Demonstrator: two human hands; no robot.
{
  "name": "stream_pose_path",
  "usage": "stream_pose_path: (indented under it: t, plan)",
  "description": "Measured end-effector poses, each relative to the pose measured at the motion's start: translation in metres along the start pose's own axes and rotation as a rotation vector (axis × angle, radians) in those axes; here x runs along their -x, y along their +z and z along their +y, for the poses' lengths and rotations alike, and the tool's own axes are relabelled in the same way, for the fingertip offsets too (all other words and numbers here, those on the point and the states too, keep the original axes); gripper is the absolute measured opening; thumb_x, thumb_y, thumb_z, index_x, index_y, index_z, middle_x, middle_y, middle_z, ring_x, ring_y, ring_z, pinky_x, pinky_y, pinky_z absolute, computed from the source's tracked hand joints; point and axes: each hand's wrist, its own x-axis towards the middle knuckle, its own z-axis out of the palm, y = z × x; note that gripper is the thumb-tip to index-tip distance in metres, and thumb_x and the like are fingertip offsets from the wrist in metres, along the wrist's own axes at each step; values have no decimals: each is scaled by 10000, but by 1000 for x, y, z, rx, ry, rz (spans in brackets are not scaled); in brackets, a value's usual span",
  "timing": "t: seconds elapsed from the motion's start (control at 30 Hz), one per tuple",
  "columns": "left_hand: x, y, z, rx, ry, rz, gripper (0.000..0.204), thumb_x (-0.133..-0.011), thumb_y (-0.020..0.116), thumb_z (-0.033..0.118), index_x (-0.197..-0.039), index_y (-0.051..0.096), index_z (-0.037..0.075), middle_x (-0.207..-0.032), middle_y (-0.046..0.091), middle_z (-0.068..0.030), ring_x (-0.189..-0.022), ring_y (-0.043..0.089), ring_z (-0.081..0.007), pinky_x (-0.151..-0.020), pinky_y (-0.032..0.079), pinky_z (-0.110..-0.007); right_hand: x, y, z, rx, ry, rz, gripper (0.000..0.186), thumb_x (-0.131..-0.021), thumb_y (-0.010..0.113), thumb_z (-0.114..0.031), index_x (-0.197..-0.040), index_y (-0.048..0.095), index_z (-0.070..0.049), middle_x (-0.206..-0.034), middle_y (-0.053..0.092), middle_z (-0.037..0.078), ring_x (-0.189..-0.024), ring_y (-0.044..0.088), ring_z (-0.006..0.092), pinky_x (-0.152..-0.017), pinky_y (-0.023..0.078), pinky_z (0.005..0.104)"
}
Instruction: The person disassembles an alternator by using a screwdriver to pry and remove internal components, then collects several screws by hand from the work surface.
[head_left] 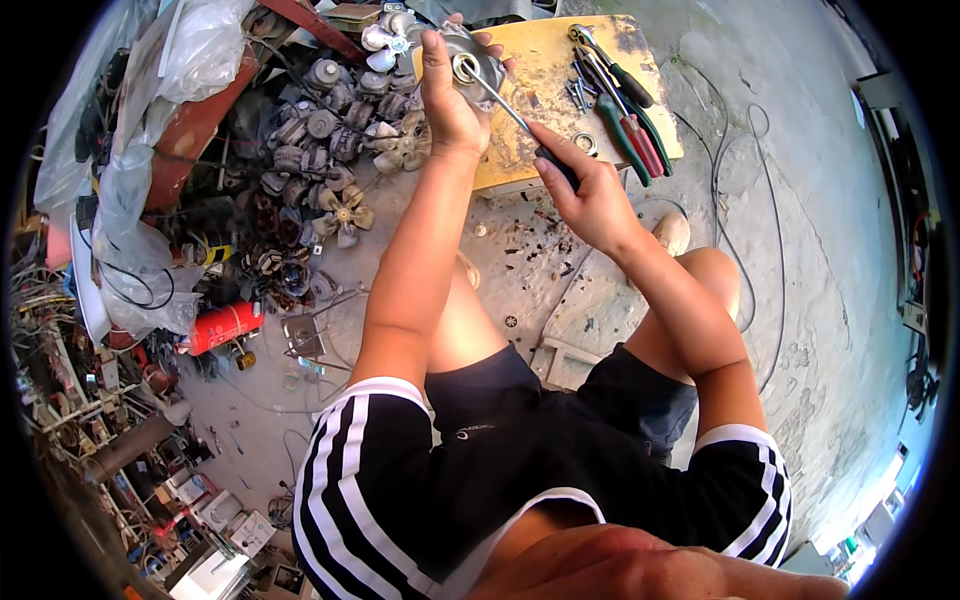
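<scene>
My left hand (452, 112) is wrapped round a round grey metal motor end cover (486, 84), holding it over the far left part of a worn yellow work table (535, 60). A pale ring, which looks like a bearing (464, 66), sits in the middle of the cover. In my right hand (590, 195) is a screwdriver (506, 106) with a dark handle, its shaft slanting up and left. The tip meets the ring; whether it is inside or only touching, I cannot tell. A loose metal ring (585, 143) lies on the table just beyond my right hand.
On the table's right lie green-handled pliers (652, 135), a red-handled tool (640, 148), a ratchet (592, 42) and small bolts (578, 95). Motors (325, 122) and fan blades (343, 214) are heaped at left, near a red cylinder (224, 328). Cables (720, 150) trail across the floor at right.
</scene>
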Motion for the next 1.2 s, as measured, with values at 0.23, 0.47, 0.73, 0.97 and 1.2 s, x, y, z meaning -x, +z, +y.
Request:
stream_pose_path:
  t: [0.23, 0.47, 0.73, 0.97, 1.2]
  plan:
    - [-9, -9, 15, 28, -34, 99, 652, -922, 468, 706, -1197, 575, 125, -1044, 657, -104, -984, 659, -257, -900, 538, -532, -9, -11, -13, 54, -20, -32, 381, -979, 589, -201, -1340, 525, -95, -758, 671, 168, -694, 677, 326, -673, 522, 383]
    - [-19, -28, 31, 255, -182, -9, 667, -913, 497, 685, -1183, 591, 83, -1071, 641, -174, -1083, 629, -349, -978, 485, -603, -4, -32, -13, -45, 103, -68, 313, -991, 592, -215, -1243, 523, -41, -795, 679, 134, -698, 671, 201, -664, 510, 339]
    - [-4, -9, 6, -16, -205, 20, 609, -934, 512, 636, -1207, 589, 97, -1082, 670, -148, -1118, 636, -314, -918, 548, -539, 7, -70, -10, -33, 172, -16, 292, -996, 597, -232, -1235, 549, -70, -779, 672, 63, -606, 591, 115, -581, 471, 282]
    - [-3, -1, 6, 50, -357, -159, 648, -946, 481, 641, -1233, 567, 67, -1079, 677, -155, -1095, 646, -342, -945, 529, -557, 17, -94, 4, 174, 250, 69, 360, -986, 621, -267, -1278, 575, -62, -775, 654, 57, -633, 553, 108, -605, 464, 279]
    - [2, 11, -8, 64, -577, -105, 702, -920, 490, 676, -1261, 566, 67, -1159, 659, -177, -1174, 609, -400, -964, 493, -580, 23, -95, 6, 260, 155, 145, 336, -918, 671, -229, -1225, 660, -93, -869, 720, 179, -670, 665, 281, -662, 519, 346]
